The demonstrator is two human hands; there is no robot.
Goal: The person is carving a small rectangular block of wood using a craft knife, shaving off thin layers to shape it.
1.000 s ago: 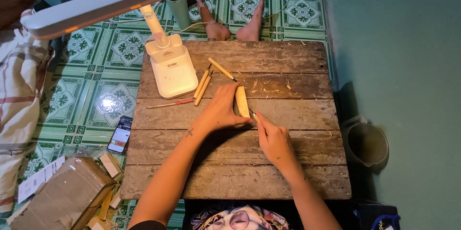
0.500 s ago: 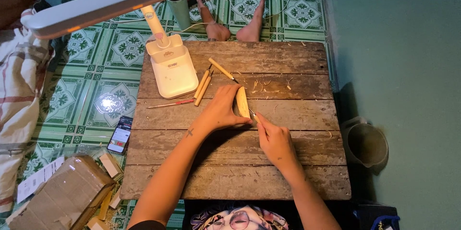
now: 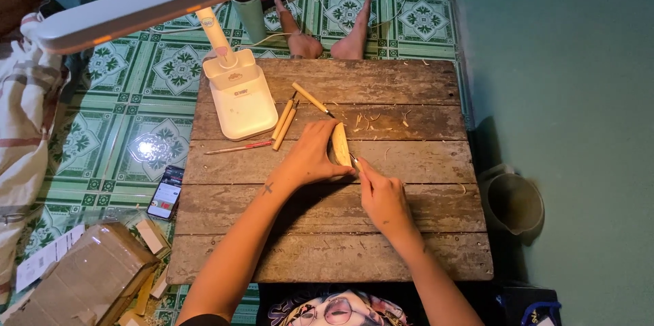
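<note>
Now your left hand (image 3: 310,159) closes around a pale wood piece (image 3: 339,144) near the middle of the plank table (image 3: 409,224), pinning it down. Your right hand (image 3: 383,196) is closed on a small carving tool (image 3: 354,160); its tip touches the near end of the wood. Three spare wooden-handled tools (image 3: 289,113) lie just beyond, beside the white lamp base (image 3: 240,98).

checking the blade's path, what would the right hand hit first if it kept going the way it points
The right hand points up and left at the wood piece held under the left hand; it would meet that piece first, probably almost at once, though depth is unclear.
</note>
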